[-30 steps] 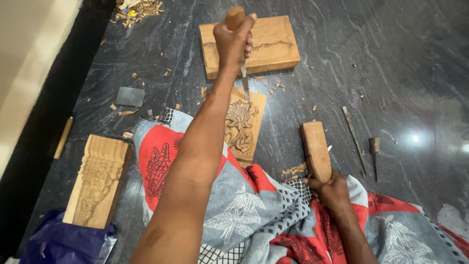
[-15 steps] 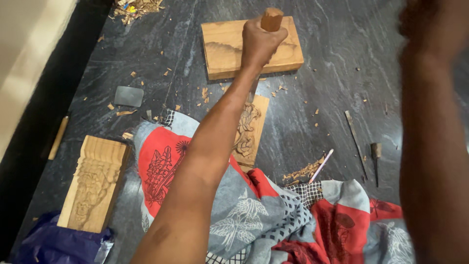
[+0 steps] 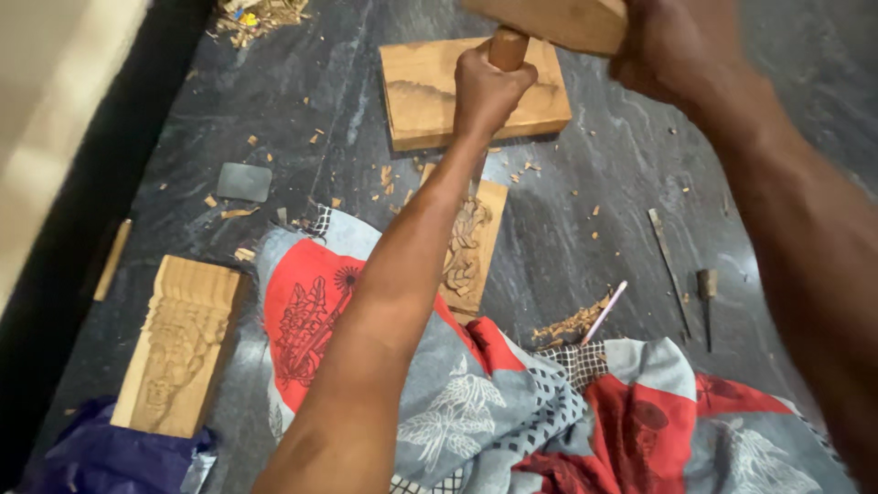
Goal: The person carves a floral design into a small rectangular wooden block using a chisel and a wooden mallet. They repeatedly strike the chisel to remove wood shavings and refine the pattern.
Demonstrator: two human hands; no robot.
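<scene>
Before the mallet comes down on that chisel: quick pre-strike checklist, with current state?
1. Left hand gripped on the chisel handle: ok, fist closed around it.
2. Right hand holding the wooden mallet: ok, raised above the handle's top.
3. Chisel tip seated on the carved panel: cannot tell, the forearm hides the blade.
4. Panel steady: cannot tell, it lies flat on the stone floor with its near end at the patterned cloth; no clamp visible.
5. Loose tools clear of the strike: ok, the metal file and small chisel lie apart to the right.
</scene>
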